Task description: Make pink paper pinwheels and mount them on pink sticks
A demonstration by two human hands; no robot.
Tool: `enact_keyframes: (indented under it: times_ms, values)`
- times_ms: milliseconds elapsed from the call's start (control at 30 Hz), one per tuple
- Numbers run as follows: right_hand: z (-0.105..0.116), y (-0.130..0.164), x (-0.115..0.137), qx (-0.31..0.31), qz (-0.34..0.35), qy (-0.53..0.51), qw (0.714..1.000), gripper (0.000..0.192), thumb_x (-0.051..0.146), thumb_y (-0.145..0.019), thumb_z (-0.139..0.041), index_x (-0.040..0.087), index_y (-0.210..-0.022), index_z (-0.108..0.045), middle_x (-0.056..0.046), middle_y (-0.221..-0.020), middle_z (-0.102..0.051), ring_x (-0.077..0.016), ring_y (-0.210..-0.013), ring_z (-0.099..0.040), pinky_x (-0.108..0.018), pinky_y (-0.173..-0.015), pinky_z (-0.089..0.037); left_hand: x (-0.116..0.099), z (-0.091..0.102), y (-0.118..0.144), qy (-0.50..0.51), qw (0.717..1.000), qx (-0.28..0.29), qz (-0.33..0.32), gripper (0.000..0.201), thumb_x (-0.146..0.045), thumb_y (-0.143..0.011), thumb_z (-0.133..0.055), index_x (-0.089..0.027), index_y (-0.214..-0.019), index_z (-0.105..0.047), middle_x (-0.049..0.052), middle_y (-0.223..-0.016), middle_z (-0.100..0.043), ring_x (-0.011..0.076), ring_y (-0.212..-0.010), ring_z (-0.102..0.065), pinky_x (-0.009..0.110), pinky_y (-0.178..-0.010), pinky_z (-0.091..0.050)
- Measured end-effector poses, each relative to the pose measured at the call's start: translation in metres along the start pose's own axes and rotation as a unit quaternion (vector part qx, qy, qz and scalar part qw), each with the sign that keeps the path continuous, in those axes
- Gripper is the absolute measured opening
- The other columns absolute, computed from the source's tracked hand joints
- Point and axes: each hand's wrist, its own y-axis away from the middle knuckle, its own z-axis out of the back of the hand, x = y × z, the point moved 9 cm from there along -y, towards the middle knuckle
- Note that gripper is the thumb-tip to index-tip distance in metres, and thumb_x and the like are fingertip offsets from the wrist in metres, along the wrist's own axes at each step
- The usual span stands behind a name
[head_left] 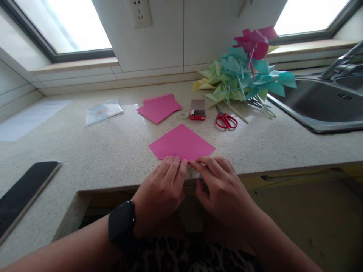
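A square sheet of pink paper (pixel 182 140) lies cornerwise on the counter, its near edge folded over along a line close to the counter's front. My left hand (pixel 166 181), with a black smartwatch (pixel 121 223) on the wrist, has its fingertips together on that folded edge; the thumb is mostly hidden. From the other side my right hand (pixel 219 177) pinches the same edge, its index finger almost meeting the left one. Beyond the sheet lie more pink paper pieces (pixel 159 108), a small roll of tape (pixel 184 115), a red-and-grey box (pixel 197 110) and red-handled scissors (pixel 226 121).
Several paper pinwheels (pixel 241 75) in green, blue and pink are heaped at the back right, beside a steel sink (pixel 317 102). A clear packet (pixel 104 112) and a printed sheet (pixel 31 117) lie leftward. A dark phone (pixel 27 192) rests at the near left.
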Motion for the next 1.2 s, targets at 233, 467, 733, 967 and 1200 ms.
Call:
enact_keyframes:
  times_ms: [233,467,733,967,1200]
  values:
    - [0.000,-0.002,-0.001,0.006,-0.009,-0.007,1.000,0.039,0.014,-0.087,-0.055,0.010,-0.125,-0.065,-0.015,-0.118,-0.063,-0.0311,-0.106,-0.054,-0.051,-0.096,-0.047,-0.001,0.005,-0.002,0.000,1.000,-0.014,0.017,0.048,-0.016,-0.090,-0.055,0.003,-0.134,-0.055,0.022,-0.126,-0.061,0.0344,-0.115,-0.057,0.048,-0.103,-0.051]
    - [0.013,0.005,-0.001,-0.033,0.010,-0.058,0.998,0.046,0.009,-0.087,-0.055,0.011,-0.133,-0.059,-0.016,-0.124,-0.055,-0.0293,-0.111,-0.052,-0.049,-0.100,-0.047,0.001,-0.001,-0.005,0.024,1.000,0.008,0.017,0.052,-0.019,-0.088,-0.056,0.001,-0.136,-0.053,0.022,-0.127,-0.061,0.0339,-0.116,-0.057,0.048,-0.104,-0.050]
    - [0.010,0.069,0.007,-0.071,0.074,-0.144,0.984,0.046,0.000,-0.080,-0.055,0.018,-0.121,-0.063,-0.010,-0.111,-0.054,-0.0246,-0.099,-0.053,-0.041,-0.085,-0.052,0.001,-0.004,-0.007,0.031,0.999,0.027,0.014,0.060,-0.020,-0.087,-0.055,0.003,-0.143,-0.045,0.025,-0.135,-0.058,0.0367,-0.126,-0.053,0.049,-0.110,-0.046]
    - [-0.022,0.096,0.016,0.014,0.045,-0.188,0.981,0.039,0.001,-0.079,-0.053,0.017,-0.112,-0.066,-0.010,-0.103,-0.061,-0.0235,-0.091,-0.055,-0.036,-0.074,-0.053,0.002,-0.007,-0.010,0.030,0.999,0.035,0.015,0.063,-0.021,-0.087,-0.056,0.003,-0.144,-0.043,0.025,-0.137,-0.057,0.0368,-0.126,-0.053,0.051,-0.111,-0.045]
    - [-0.066,0.109,0.044,0.132,0.038,-0.205,0.969,0.040,0.005,-0.074,-0.059,0.022,-0.110,-0.067,-0.007,-0.108,-0.066,-0.0241,-0.096,-0.057,-0.036,-0.078,-0.052,0.004,-0.008,-0.012,0.034,0.998,0.042,0.014,0.065,-0.023,-0.087,-0.056,0.004,-0.145,-0.043,0.025,-0.138,-0.056,0.0370,-0.125,-0.052,0.049,-0.112,-0.043]
